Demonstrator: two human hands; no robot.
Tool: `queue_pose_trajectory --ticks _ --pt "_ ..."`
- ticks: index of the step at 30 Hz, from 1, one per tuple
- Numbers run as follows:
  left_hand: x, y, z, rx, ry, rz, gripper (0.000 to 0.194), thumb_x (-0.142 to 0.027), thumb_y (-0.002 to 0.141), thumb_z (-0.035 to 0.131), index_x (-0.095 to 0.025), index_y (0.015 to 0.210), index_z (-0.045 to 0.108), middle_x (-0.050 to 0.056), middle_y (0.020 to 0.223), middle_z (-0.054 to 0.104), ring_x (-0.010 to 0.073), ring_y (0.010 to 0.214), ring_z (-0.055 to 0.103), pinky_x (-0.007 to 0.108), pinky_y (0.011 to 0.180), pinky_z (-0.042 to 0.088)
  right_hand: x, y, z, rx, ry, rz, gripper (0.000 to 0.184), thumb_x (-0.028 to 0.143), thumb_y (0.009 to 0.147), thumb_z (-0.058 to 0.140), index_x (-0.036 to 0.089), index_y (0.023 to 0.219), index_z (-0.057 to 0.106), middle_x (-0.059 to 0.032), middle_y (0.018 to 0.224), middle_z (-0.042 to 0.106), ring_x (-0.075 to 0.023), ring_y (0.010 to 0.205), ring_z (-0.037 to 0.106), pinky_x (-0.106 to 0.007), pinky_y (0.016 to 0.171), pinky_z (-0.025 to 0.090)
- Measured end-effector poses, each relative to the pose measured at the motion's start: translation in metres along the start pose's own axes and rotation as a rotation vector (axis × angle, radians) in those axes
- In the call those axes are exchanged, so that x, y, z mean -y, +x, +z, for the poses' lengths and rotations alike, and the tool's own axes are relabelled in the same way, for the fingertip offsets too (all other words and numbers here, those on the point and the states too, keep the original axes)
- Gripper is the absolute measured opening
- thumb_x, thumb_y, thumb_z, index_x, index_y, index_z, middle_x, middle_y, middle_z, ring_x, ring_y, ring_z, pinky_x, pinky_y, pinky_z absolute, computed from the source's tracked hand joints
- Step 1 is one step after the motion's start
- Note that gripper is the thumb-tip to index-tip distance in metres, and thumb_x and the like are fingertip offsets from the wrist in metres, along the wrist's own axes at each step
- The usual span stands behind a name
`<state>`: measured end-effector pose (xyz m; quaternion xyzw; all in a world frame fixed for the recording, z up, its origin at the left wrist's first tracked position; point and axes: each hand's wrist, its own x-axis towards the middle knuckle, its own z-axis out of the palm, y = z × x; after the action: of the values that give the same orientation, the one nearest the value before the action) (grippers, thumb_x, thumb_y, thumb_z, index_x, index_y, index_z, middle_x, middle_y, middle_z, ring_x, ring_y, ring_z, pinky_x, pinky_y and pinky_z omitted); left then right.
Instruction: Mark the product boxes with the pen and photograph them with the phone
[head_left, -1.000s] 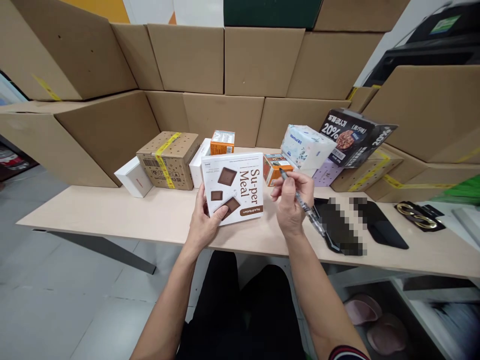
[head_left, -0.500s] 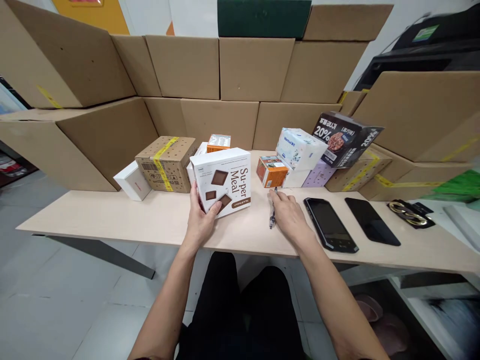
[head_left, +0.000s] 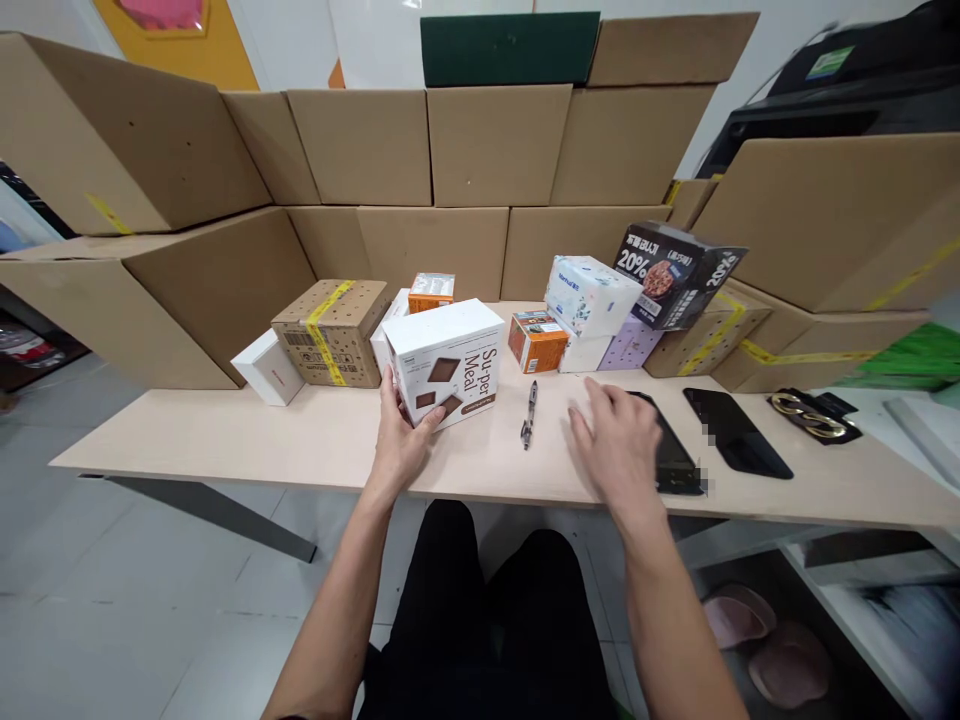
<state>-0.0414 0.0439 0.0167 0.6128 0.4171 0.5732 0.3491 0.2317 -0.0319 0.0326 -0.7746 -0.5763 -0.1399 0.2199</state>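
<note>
Over the tabletop (head_left: pixel 217 440), left of the orange carton (head_left: pixel 546 353), the Su-per Meal box (head_left: pixel 450 355) is in the left hand's (head_left: pixel 405 440) grip. The right hand (head_left: pixel 621 450), fingers open, is front-right of the carton; the pen (head_left: pixel 529 416), directly before the carton.

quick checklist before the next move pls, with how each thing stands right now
1. Left hand has a grip on the white Su-per Meal box: ok, thumb in front.
2. Box's underside resting on the table: cannot tell, this view doesn't settle it.
3. Pen out of both hands: ok, lying on the table between them.
4. Right hand free: ok, nothing visible in it.
5. Black handheld device fully in view: not ok, right hand covers part.
6. Right hand clear of that device: cannot tell, they overlap.
</note>
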Motion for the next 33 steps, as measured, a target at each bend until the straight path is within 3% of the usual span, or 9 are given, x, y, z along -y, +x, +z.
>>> queue_pose_trajectory --ticks 2,5,10,15,21,23,27,30,33 --pt "-0.001 -0.001 0.000 -0.012 -0.021 -0.049 0.114 -0.036 0.077 0.083 -0.029 0.162 0.008 0.018 0.158 0.041 0.0323 0.139 0.053 0.056 0.117 0.044 -0.017 -0.010 -0.010 -0.004 -0.083 0.176 0.066 0.055 0.097 0.048 0.018 0.152 0.046 -0.0254 0.149 0.047 -0.0469 0.131 0.045 -0.059 0.099 0.044" --pt "-0.004 -0.003 -0.001 -0.061 0.034 -0.086 0.123 -0.040 0.071 0.087 -0.032 0.163 0.006 0.018 0.161 0.032 0.0339 0.147 0.043 0.056 0.122 0.037 -0.043 -0.019 -0.021 0.171 -0.134 0.380 0.092 0.071 0.088 0.053 0.017 0.159 0.032 -0.0310 0.150 0.043 -0.0506 0.131 0.046 -0.062 0.099 0.043" --pt "-0.006 -0.011 -0.006 -0.220 0.219 -0.069 0.118 -0.049 0.070 0.086 -0.029 0.162 0.015 0.018 0.159 0.032 0.0361 0.149 0.032 0.058 0.123 0.029 -0.062 -0.016 -0.026 0.412 -0.106 0.424 0.096 0.071 0.088 0.048 0.016 0.162 0.023 -0.0276 0.137 0.057 -0.0479 0.128 0.052 -0.056 0.098 0.044" --pt "0.005 -0.017 -0.010 -0.428 0.166 0.159 0.088 -0.045 0.079 0.077 -0.028 0.154 0.034 0.013 0.139 0.053 0.0287 0.130 0.052 0.049 0.110 0.041 -0.057 -0.013 -0.023 0.382 -0.081 0.367 0.089 0.058 0.091 0.052 0.010 0.161 0.026 -0.0293 0.127 0.061 -0.0476 0.121 0.056 -0.052 0.094 0.045" --pt "0.009 -0.029 -0.003 -0.601 -0.018 0.407 0.048 -0.039 0.082 0.075 -0.022 0.125 0.061 0.005 0.105 0.064 0.0166 0.095 0.064 0.033 0.087 0.052 -0.049 -0.026 -0.008 0.164 0.183 0.349 0.094 0.049 0.082 0.065 0.006 0.159 0.030 -0.0289 0.130 0.062 -0.0453 0.122 0.055 -0.059 0.102 0.043" --pt "0.002 -0.039 0.008 -0.550 -0.073 0.330 0.035 -0.038 0.084 0.074 -0.020 0.114 0.066 0.003 0.097 0.067 0.0145 0.086 0.066 0.030 0.082 0.054 -0.042 -0.032 -0.003 0.068 0.356 0.333 0.099 0.049 0.077 0.069 0.008 0.159 0.031 -0.0262 0.136 0.061 -0.0431 0.128 0.052 -0.060 0.107 0.041" --pt "-0.014 -0.056 0.042 -0.228 -0.292 0.006 0.028 -0.043 0.090 0.071 -0.018 0.103 0.074 0.005 0.092 0.075 0.0145 0.081 0.071 0.029 0.079 0.057 -0.012 -0.041 0.007 -0.086 0.772 0.308 0.103 0.049 0.073 0.075 0.019 0.160 0.030 -0.0176 0.142 0.058 -0.0341 0.130 0.055 -0.055 0.112 0.043" --pt "-0.019 -0.054 0.069 -0.005 -0.509 -0.144 0.034 -0.047 0.088 0.073 -0.019 0.107 0.077 0.008 0.103 0.078 0.0174 0.092 0.074 0.031 0.088 0.058 0.022 -0.045 0.014 -0.121 1.144 0.234 0.103 0.046 0.075 0.077 0.022 0.160 0.025 -0.0158 0.147 0.054 -0.0277 0.132 0.057 -0.049 0.113 0.046" --pt "-0.018 -0.046 0.087 0.082 -0.659 -0.182 0.040 -0.049 0.087 0.074 -0.021 0.115 0.077 0.010 0.116 0.078 0.0211 0.108 0.073 0.035 0.099 0.056 0.050 -0.048 0.023 -0.138 1.352 0.169 0.105 0.043 0.074 0.080 0.022 0.160 0.023 -0.0180 0.157 0.045 -0.0282 0.145 0.047 -0.048 0.118 0.043"
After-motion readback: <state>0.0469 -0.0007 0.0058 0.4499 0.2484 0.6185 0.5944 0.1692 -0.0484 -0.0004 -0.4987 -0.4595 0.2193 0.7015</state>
